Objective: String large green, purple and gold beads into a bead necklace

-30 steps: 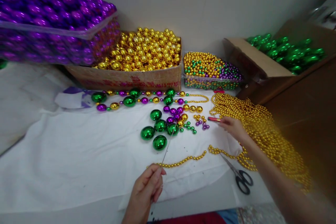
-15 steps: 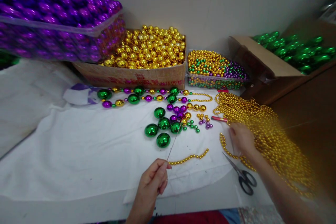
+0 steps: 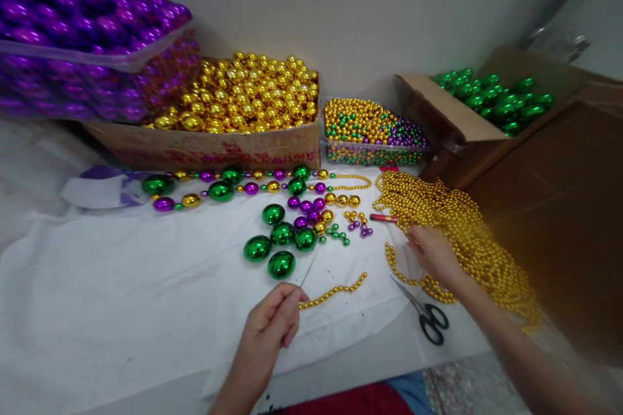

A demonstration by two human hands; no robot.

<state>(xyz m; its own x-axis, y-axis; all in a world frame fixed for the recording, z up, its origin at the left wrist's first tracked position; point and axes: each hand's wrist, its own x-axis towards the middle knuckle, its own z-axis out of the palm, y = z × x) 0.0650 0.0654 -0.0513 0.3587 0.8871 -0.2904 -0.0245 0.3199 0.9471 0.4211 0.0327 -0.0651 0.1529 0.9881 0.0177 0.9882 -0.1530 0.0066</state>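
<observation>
Now your left hand (image 3: 272, 321) pinches the needle (image 3: 309, 270) trailing one short gold strand (image 3: 333, 290) near the cloth (image 3: 121, 285) front edge, right hand (image 3: 433, 253) clutches the gold bead pile (image 3: 467, 233), green balls (image 3: 275, 240) unstrung.

At the upper left of the frame, the clear plastic bag of shiny purple balls (image 3: 73, 32) is blurred and runs off the top and left edges. My left hand (image 3: 272, 323) pinches a thin silver wire (image 3: 308, 270). Its lower end is hidden in the fingers and its upper end fades out. My right hand (image 3: 431, 253) lies on the heap of gold bead strands (image 3: 467, 240) with its underside hidden, so I cannot tell whether it grips any. The small red object (image 3: 383, 217) left of the heap is too small to identify. The print on the cardboard box of gold balls (image 3: 209, 149) is unreadable.
</observation>
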